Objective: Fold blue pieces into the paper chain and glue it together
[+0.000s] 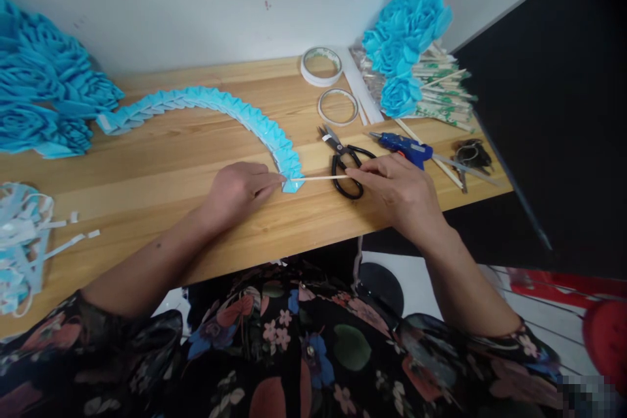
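Note:
A long blue strip (232, 111), folded into overlapping pleats, curves across the wooden table. My left hand (240, 191) is closed at its near end, the fingertips pinching the edge. A thin pale wooden stick (318, 177) lies level, its left tip against that folded end. Around the stick's other end my right hand (396, 189) is closed, thumb and fingers pressed together. Black-handled scissors (340, 150) lie open under the stick, partly hidden by my right hand. Just behind that hand rests a blue glue gun (404, 147).
Blue paper roses stand in bunches at the left (44, 85) and at the back right (409, 26). Two tape rolls (321, 66) lie near the wall. Wrapped chopsticks (448, 95) and keys (471, 155) are at the right, paper scraps (22, 241) at the left.

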Demonstrator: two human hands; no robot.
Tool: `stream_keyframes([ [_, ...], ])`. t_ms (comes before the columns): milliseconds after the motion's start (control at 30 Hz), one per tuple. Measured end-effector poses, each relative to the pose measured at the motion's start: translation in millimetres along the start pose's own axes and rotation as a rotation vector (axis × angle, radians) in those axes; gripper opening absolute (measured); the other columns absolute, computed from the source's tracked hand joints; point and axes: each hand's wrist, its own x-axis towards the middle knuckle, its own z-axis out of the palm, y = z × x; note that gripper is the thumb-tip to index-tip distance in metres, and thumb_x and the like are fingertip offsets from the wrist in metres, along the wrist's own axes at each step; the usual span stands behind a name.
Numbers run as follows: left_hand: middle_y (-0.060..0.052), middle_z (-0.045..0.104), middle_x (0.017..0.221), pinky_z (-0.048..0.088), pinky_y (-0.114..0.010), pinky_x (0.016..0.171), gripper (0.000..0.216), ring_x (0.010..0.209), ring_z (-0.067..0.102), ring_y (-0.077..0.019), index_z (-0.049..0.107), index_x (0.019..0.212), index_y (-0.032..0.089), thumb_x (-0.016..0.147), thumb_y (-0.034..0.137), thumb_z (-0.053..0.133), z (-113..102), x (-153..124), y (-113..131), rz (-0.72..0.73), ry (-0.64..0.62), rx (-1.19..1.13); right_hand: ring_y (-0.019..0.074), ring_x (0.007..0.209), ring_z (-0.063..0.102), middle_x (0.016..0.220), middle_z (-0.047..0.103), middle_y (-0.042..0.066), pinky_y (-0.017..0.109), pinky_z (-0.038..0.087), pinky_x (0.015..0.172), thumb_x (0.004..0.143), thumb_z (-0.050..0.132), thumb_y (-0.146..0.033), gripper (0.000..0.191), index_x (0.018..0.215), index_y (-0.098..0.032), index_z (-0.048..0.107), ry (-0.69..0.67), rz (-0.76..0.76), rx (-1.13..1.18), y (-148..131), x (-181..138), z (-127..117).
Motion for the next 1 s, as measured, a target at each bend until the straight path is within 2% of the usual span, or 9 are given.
stream_keyframes([
  [233,-0.002,0.063,0.069,0.031,-0.027,0.058,0.034,0.063,0.053,-0.0128,0.075,0.085,0.023,0.099,0.022,0.044,1,-2,0,-0.028,-0.045,0.055,0.0201,0.081,0.063,0.094,0.073,0.004,0.034,0.047,0.069,0.094,0.053,-0.016,0.03,0.105,-0.03,0.077,0.057,0.02,0.006,9,-8,-12],
  [800,-0.002,0.062,0.068,0.032,-0.027,0.058,0.035,0.063,0.054,-0.0126,0.076,0.088,0.024,0.101,0.028,0.044,2,-2,-2,-0.03,-0.023,-0.004,0.0211,0.083,0.061,0.094,0.072,0.005,0.035,0.046,0.069,0.093,0.049,-0.016,0.033,0.105,-0.028,0.077,-0.014,0.028,-0.004,0,1,4],
  [1000,-0.001,0.062,0.067,0.032,-0.026,0.057,0.033,0.062,0.053,-0.013,0.076,0.091,0.024,0.1,0.024,0.044,3,-1,-3,0.01,-0.003,0.01,0.0199,0.084,0.059,0.093,0.071,0.005,0.031,0.043,0.066,0.093,0.05,-0.013,0.033,0.107,-0.029,0.075,-0.022,0.022,-0.053,-4,1,4],
])
